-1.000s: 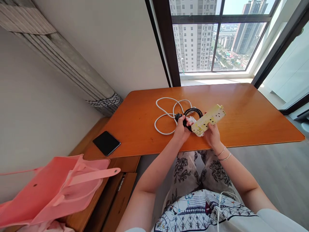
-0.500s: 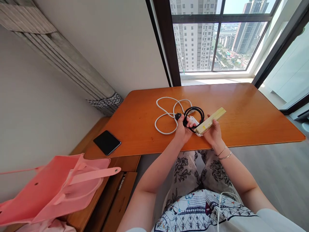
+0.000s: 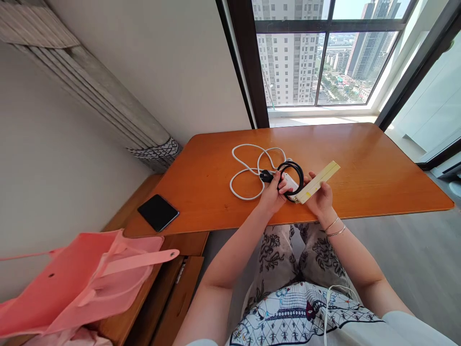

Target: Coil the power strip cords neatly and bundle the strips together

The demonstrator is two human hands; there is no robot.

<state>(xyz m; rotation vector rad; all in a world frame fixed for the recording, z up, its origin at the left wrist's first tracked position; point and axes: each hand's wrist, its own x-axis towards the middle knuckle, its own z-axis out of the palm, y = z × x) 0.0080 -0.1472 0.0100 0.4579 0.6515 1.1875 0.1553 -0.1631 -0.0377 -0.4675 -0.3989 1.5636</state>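
Note:
My right hand [image 3: 320, 199] grips a pale yellow power strip [image 3: 319, 180], held edge-up just above the orange wooden table [image 3: 378, 163]. My left hand [image 3: 272, 194] is closed on a coiled black cable [image 3: 292, 173] with a black plug [image 3: 265, 175], and a small white piece sits between the two hands. The strip's white cord [image 3: 248, 170] lies in loose loops on the table just beyond my left hand.
A black phone [image 3: 157, 212] lies on a lower wooden cabinet [image 3: 173, 269] left of the table. A pink tote bag [image 3: 82, 281] rests at the near left. A folded grey mat [image 3: 108, 96] leans on the wall. Windows stand behind the table.
The power strip has turned from socket face up to edge-up and dropped lower. My left hand has shifted its hold on the black coil, which now stands more upright.

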